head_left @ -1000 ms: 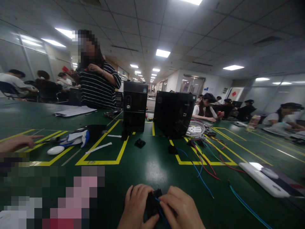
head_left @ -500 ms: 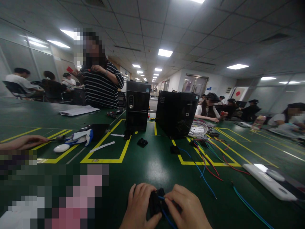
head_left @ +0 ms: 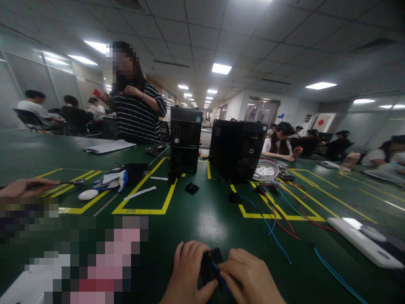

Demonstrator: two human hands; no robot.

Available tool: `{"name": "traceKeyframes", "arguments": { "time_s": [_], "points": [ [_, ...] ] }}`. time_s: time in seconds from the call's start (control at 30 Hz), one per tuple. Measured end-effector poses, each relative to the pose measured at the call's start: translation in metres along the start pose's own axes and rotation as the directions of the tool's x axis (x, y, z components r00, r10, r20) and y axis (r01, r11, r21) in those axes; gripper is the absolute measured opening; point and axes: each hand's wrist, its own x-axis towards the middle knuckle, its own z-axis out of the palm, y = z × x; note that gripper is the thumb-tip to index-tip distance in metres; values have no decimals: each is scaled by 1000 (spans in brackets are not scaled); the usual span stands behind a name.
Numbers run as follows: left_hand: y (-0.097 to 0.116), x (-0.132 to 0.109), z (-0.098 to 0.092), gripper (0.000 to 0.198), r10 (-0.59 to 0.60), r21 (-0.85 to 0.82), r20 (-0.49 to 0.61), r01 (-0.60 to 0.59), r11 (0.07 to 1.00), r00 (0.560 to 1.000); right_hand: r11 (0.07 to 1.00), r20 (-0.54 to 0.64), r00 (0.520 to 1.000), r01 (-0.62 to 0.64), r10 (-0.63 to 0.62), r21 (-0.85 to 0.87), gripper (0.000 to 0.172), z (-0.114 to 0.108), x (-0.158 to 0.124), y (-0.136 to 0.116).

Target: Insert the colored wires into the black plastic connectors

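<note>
Low in the head view, my left hand [head_left: 189, 272] is closed around a small black plastic part [head_left: 210, 270], its fingers over the left side and the thumb along the near edge. My right hand [head_left: 249, 274] pinches a blue wire [head_left: 224, 283] between thumb and fingers, right against that part. One end of the wire meets the black part; whether it sits inside cannot be made out. Another small black part [head_left: 191, 188] lies farther up the green table.
Two black computer cases [head_left: 186, 139] stand ahead. At right lie loose coloured wires [head_left: 278, 215], a white basket [head_left: 266, 169] and a white device [head_left: 363, 242]. At left are a blue-and-white glove [head_left: 110, 181] and a co-worker's hand [head_left: 28, 187] holding a tool.
The view has shifted slightly, moving most things a little to the right. My hands keep their hold on the black part and the blue wire. The co-worker's tool has tilted slightly.
</note>
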Motion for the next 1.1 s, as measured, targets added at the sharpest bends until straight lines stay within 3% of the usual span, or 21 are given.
{"name": "traceKeyframes", "arguments": {
  "time_s": [0.1, 0.2, 0.27, 0.5, 0.7, 0.77, 0.93, 1.1],
  "points": [
    [-6, 1, 4, 43, -9, 13, 15, 9, 1000, 1000, 997, -198, 980, 48, -36, 56, 21, -5, -1, 2],
    [-9, 4, 5, 43, -26, 12, 54, 25, 1000, 998, 989, -448, 894, 82, -20, 119, 28, -13, -4, 3],
    [-6, 4, 3, 43, -30, 13, 48, 29, 999, 998, 988, -543, 838, 35, 53, 150, 32, -21, -6, 4],
    [2, 3, -3, 44, -43, 7, 33, 43, 999, 999, 974, -679, 699, -165, 227, 156, 14, -40, -1, 24],
    [-4, 5, -1, 44, -33, 11, 56, 32, 999, 998, 924, -711, 599, -316, 370, 215, 22, -46, 7, 56],
    [-6, 6, -1, 45, -38, 5, 64, 38, 999, 997, 913, -681, 621, -359, 389, 193, 28, -48, 14, 66],
    [-8, 7, 5, 48, -58, 23, 36, 57, 998, 998, 891, -517, 754, -452, 406, 41, 35, -46, 39, 91],
    [-15, 10, 17, 49, -62, 75, -4, 62, 995, 998, 809, -354, 784, -577, 510, -114, 29, -38, 69, 111]
  ]
}}
